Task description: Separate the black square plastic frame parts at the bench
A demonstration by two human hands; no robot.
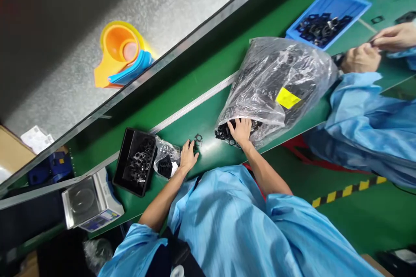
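Note:
My left hand (188, 156) rests low over the green bench, its fingers spread and apparently holding nothing. Just beyond its fingertips lies a small black ring-shaped part (198, 137). At the mouth of a large clear plastic bag (260, 82), my right hand (241, 132) lies with fingers apart on a heap of black plastic parts (224, 132). The bag bears a yellow label (287, 98). Left of my left hand, a small clear bag (165, 160) with black parts sits against a black bin (121, 173) that holds many loose parts.
A digital scale (81, 201) stands at the left end. Behind the big bag is a blue bin (349, 2) of black parts. A co-worker's hands (362, 57) work at the right. Orange and blue plastic scoops (113, 67) lie across the metal bench edge (195, 34).

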